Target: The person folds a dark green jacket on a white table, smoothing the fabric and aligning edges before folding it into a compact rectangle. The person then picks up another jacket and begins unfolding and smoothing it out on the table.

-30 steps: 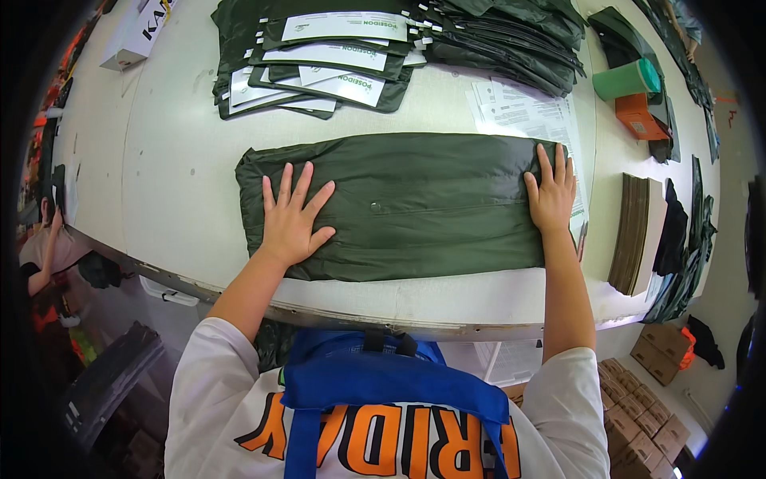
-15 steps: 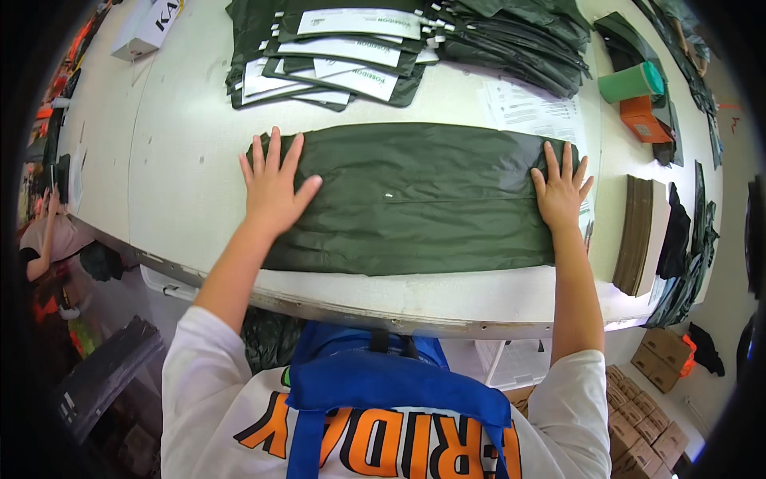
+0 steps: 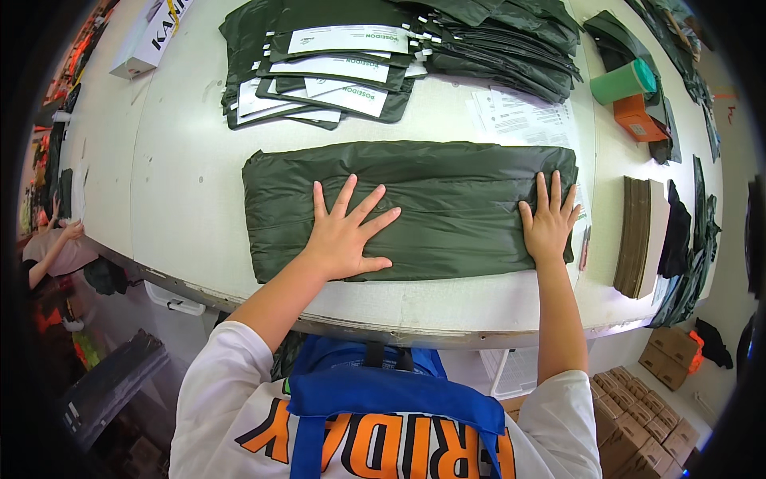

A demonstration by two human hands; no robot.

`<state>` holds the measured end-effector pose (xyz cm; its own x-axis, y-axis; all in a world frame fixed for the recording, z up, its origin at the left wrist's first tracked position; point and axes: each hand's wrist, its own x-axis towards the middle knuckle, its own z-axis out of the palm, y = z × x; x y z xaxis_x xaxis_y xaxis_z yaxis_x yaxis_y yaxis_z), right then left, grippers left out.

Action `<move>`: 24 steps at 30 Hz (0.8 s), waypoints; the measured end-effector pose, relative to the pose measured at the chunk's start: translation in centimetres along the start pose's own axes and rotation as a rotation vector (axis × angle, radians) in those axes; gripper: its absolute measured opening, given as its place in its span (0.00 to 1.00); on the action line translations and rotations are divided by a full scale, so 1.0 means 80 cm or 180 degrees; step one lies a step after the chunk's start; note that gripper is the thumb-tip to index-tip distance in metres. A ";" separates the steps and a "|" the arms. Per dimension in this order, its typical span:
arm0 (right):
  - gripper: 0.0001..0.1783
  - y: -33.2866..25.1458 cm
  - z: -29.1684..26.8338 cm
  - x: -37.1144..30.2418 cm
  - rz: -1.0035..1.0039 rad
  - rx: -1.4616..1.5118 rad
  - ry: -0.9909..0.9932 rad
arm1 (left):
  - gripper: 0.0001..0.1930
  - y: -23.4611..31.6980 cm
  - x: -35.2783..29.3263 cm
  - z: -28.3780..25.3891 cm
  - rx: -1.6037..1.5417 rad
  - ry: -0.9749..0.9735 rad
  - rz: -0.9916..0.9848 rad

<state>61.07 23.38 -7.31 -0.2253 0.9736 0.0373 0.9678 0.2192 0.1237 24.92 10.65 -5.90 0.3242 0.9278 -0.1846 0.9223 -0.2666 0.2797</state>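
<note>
A long piece of folded dark green fabric (image 3: 463, 239) lies flat across the white table in front of me, thin and crinkled. My left hand (image 3: 343, 235) rests on it left of the middle, palm down with fingers spread. On its right end lies my right hand (image 3: 549, 223), also flat with the fingers a little apart. Neither hand grips anything. Beyond the fabric, stacked dark green folded pieces with white cards (image 3: 343, 68) overlap one another, beside a pile of dark folded pieces (image 3: 503, 56).
Printed sheets (image 3: 523, 116) lie behind the fabric's right end. To the right stand a cardboard stack (image 3: 634, 239), a green cylinder (image 3: 622, 82) and an orange box (image 3: 640, 120). A white box (image 3: 148, 40) sits far left. Another person's hand (image 3: 72, 230) shows at the left edge.
My left hand has moved from the fabric's left end inward toward its middle. My right hand stays near the right end, slightly lower in view. The fabric's left end now shows uncovered.
</note>
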 end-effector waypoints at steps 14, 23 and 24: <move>0.35 -0.240 -0.037 -0.030 0.0186 0.4066 -0.0767 | 0.33 -0.107 -0.147 -0.054 -0.5341 0.1101 -0.2590; 0.35 -0.197 -0.003 -0.038 0.0904 0.6593 -0.0968 | 0.56 0.161 0.055 -0.198 -0.5468 -0.0123 0.1106; 0.35 -0.187 0.002 -0.040 0.1141 0.7168 -0.0915 | 0.51 0.158 0.074 -0.169 -0.4175 0.0223 0.1305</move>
<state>47.37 16.98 -9.40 -0.2561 0.9118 -0.3210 -0.4677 -0.4075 -0.7843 35.64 16.27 9.26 0.4751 0.8647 0.1628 -0.1211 -0.1190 0.9855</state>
